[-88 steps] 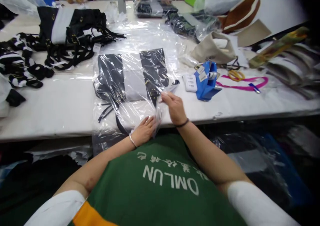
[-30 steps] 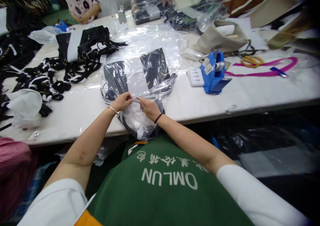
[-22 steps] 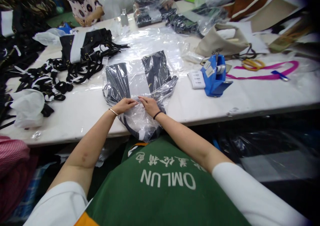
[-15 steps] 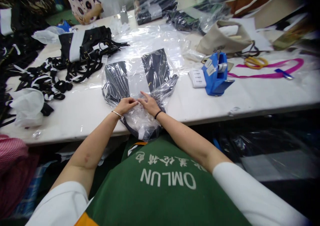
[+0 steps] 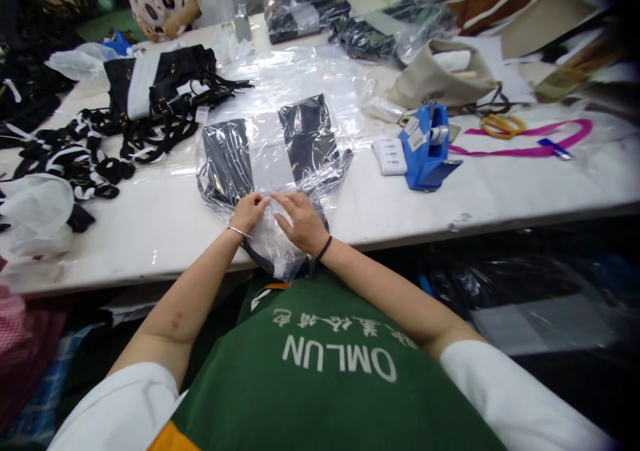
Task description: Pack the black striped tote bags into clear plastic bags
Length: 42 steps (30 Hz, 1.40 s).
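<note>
A black bag [image 5: 313,131] with a white paper band [image 5: 270,148] around its middle lies inside a clear plastic bag [image 5: 270,228] in front of me. The plastic's near end and a black strap hang at the table edge. My left hand [image 5: 249,212] is closed, thumb and fingers pinching the clear plastic just below the band. Beside it, my right hand [image 5: 301,221] rests on the plastic with its fingers stretched out and thumb apart. The fingertips of both hands nearly meet.
A blue tape dispenser [image 5: 425,148] and a stack of white labels [image 5: 390,156] stand to the right, with yellow scissors [image 5: 503,126] and pink ribbon [image 5: 540,146] beyond. More black bags [image 5: 165,78] lie left. Another person [image 5: 165,4] is at the far side.
My right hand has turned and flattened, its pointing finger now lying on the plastic beside the left. The left hand keeps its pinch. The view has shifted slightly.
</note>
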Motion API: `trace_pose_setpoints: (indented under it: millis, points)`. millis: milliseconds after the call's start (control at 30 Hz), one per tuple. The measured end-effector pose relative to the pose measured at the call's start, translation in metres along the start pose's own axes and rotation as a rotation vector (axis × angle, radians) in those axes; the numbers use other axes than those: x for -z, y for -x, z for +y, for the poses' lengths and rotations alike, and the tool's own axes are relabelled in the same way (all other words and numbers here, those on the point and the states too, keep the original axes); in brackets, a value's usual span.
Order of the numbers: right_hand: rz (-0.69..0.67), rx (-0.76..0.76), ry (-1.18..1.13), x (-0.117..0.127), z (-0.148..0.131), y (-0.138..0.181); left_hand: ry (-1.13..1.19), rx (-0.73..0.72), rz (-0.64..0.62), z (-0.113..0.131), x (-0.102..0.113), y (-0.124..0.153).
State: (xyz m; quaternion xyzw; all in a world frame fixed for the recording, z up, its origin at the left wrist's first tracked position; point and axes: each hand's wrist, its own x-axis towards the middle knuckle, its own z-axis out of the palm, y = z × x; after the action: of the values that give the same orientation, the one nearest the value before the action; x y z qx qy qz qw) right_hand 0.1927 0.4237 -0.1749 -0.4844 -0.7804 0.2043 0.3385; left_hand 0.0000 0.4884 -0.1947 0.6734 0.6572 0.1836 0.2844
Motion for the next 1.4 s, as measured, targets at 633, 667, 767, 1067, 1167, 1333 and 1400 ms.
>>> trace_pose_setpoints:
  millis: [633,667,767,1067,1167,1333,1400]
  points:
    - [0.862,-0.756,0.171,0.232,0.211,0.040,-0.389,0.032,0.092,0.010,-0.014,0.025]
    - [0.772,-0.807,0.130,0.237,0.220,0.037,-0.395,0.032,0.089,0.009,-0.014,0.025]
    - [0.609,-0.868,-0.023,0.236,0.227,0.032,-0.397,0.019,0.092,0.007,-0.014,0.025]
    - [0.656,-0.717,0.367,0.203,0.201,0.089,-0.406,0.030,0.090,0.011,-0.013,0.027]
    - [0.672,-0.779,0.420,0.209,0.215,0.092,-0.408,0.031,0.082,0.011,-0.013,0.026]
    - [0.681,-0.658,0.061,0.232,0.230,0.057,-0.426,0.021,0.081,0.009,-0.013,0.026]
    - [0.649,-0.628,-0.055,0.232,0.225,0.046,-0.426,0.021,0.084,0.009,-0.014,0.025]
